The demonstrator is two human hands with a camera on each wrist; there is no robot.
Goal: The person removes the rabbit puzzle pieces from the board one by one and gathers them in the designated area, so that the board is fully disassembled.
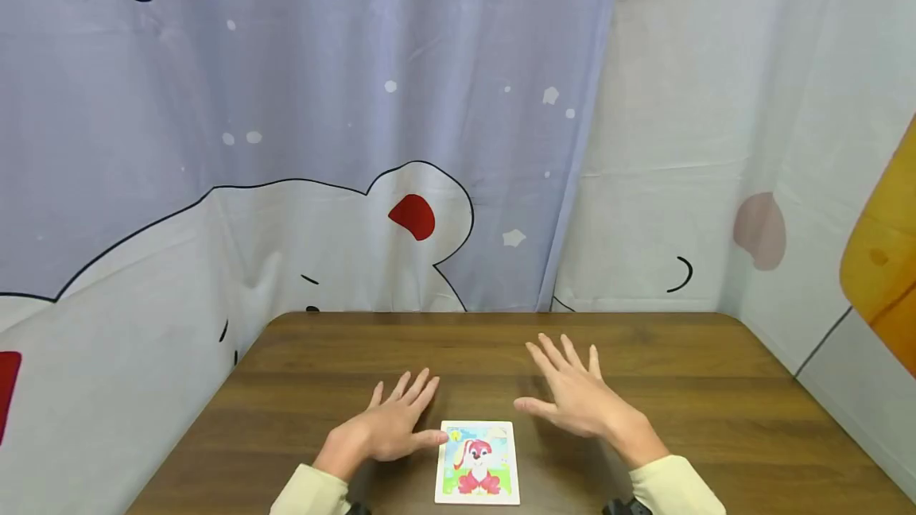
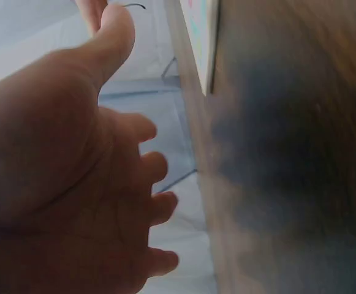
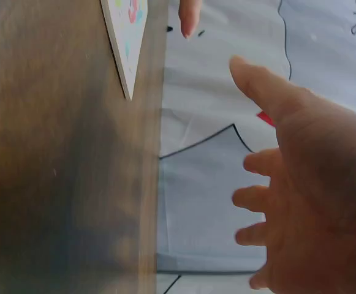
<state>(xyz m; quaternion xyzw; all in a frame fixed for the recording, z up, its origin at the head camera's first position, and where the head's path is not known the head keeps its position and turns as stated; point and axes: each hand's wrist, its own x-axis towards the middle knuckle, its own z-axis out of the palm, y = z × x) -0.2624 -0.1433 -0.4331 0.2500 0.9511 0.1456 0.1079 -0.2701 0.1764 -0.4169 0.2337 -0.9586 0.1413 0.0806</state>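
Lying flat, pink-rabbit picture board (image 1: 477, 463) sits on wooden surface (image 1: 658, 356) btwn L hand (image 1: 390, 429) & R hand (image 1: 578, 397), prob. centred so either can reach it. Both hands hover w/ fingers spread, gripping nothing; L thumb (image 1: 432, 438) overlaps board's edge in head view, but L wrist view shows a gap. R hand is farther fwd. Printed curtain (image 1: 308, 94) hangs behind, prob. as a backdrop.

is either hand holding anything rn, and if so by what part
Nothing is held: the left hand and right hand have their fingers spread, and the wrist views show both apart from the rabbit picture on the table.
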